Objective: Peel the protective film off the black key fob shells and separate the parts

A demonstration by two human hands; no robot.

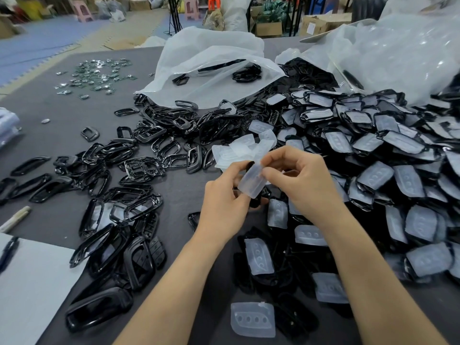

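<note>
Both hands meet above the table's middle. My left hand (225, 195) grips a black key fob shell (256, 201), mostly hidden under its fingers. My right hand (298, 181) pinches the upper end of a translucent white film piece (251, 181) that stands up from the shell. A heap of film-covered black shells (388, 150) fills the right side. Bare black shell frames (129, 170) lie scattered on the left. Loose peeled film pieces (245, 146) are piled just behind my hands.
Two large clear plastic bags (214, 66) lie open at the back, spilling shells. Small metal parts (94, 75) are spread at the far left. A white sheet (32, 282) with a pen (8, 252) covers the near left corner. More film pieces (252, 319) lie near me.
</note>
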